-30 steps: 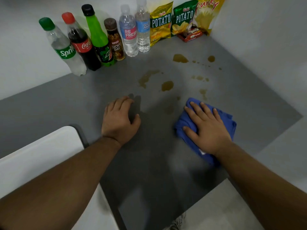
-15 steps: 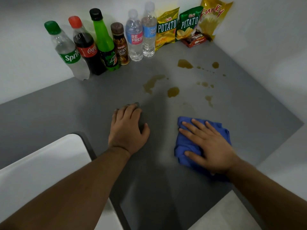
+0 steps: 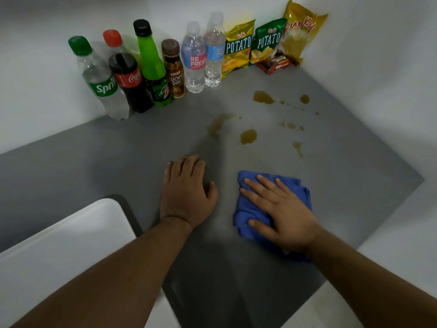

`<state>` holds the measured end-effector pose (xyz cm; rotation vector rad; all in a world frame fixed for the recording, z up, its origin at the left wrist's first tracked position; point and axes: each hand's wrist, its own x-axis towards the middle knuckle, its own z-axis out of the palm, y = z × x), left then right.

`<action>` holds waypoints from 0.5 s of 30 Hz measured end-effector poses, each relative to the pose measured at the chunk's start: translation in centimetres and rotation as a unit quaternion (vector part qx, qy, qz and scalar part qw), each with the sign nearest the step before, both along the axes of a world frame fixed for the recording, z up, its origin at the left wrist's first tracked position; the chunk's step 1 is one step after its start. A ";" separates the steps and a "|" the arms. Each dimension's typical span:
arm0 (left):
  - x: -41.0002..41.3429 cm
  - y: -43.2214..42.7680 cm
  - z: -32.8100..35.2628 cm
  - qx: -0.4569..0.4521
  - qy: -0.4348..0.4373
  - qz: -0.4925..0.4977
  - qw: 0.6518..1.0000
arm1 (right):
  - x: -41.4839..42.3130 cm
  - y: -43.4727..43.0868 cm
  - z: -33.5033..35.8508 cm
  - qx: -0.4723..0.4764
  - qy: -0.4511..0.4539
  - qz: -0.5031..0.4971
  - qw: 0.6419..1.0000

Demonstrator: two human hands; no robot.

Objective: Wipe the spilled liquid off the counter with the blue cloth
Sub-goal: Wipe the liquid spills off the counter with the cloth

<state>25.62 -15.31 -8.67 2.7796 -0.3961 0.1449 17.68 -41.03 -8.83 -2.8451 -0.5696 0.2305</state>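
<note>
My left hand (image 3: 186, 195) flat on the table (image 3: 343, 185), my right hand (image 3: 281, 211) to its right on the cloth (image 3: 248, 207), spill patches (image 3: 248, 136) beyond both, a row of bottles (image 3: 152, 67) and snack bags (image 3: 237, 47) along the wall behind

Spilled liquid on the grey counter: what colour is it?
The spilled liquid is brownish amber, in scattered puddles and drops; the head view shows it.
</note>
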 end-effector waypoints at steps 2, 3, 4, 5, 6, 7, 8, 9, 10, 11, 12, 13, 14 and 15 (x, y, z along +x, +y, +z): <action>-0.1 0.0 -0.1 0.007 -0.001 0.002 1.000 | -0.1 -2.0 0.2 0.006 -0.003 -0.035 0.999; -0.1 0.0 -0.1 0.009 -0.002 0.003 1.000 | 0.4 -2.5 0.3 0.002 -0.002 -0.068 0.998; -0.1 0.0 -0.1 0.008 -0.001 0.003 1.000 | 1.3 -2.5 0.3 -0.010 0.001 -0.104 0.995; 0.0 0.0 -0.1 0.005 0.002 0.002 1.000 | 2.3 -2.0 0.3 -0.025 0.005 -0.141 0.990; 0.0 0.0 -0.1 0.002 0.006 0.002 1.000 | 3.5 -1.1 0.2 -0.041 0.008 -0.177 0.983; 0.0 0.0 0.0 0.001 0.011 0.002 1.000 | 4.7 0.1 0.1 -0.056 0.010 -0.207 0.977; 0.0 0.1 0.1 0.000 0.015 0.003 1.000 | 5.8 1.4 -0.1 -0.066 0.012 -0.230 0.971; 0.0 0.1 0.1 -0.001 0.018 0.004 1.000 | 6.6 2.8 -0.1 -0.069 0.013 -0.242 0.968; 0.0 0.1 0.1 -0.004 0.019 0.006 1.000 | 6.9 4.0 -0.2 -0.070 0.010 -0.236 0.969; 0.0 0.1 0.2 -0.010 0.019 0.009 1.000 | 6.8 4.9 -0.2 -0.069 0.005 -0.213 0.975; 0.0 0.1 0.2 -0.016 0.019 0.012 1.000 | 6.3 5.5 -0.3 -0.067 0.001 -0.175 0.982; -0.1 0.1 0.3 -0.021 0.019 0.016 0.999 | 5.5 5.5 -0.3 -0.062 -0.001 -0.130 0.990; -0.1 0.1 0.3 -0.025 0.017 0.019 0.999 | 4.5 5.1 -0.3 -0.053 -0.003 -0.083 0.995; -0.2 0.0 0.3 -0.028 0.014 0.020 0.999 | 3.7 4.2 -0.3 -0.039 -0.005 -0.040 0.998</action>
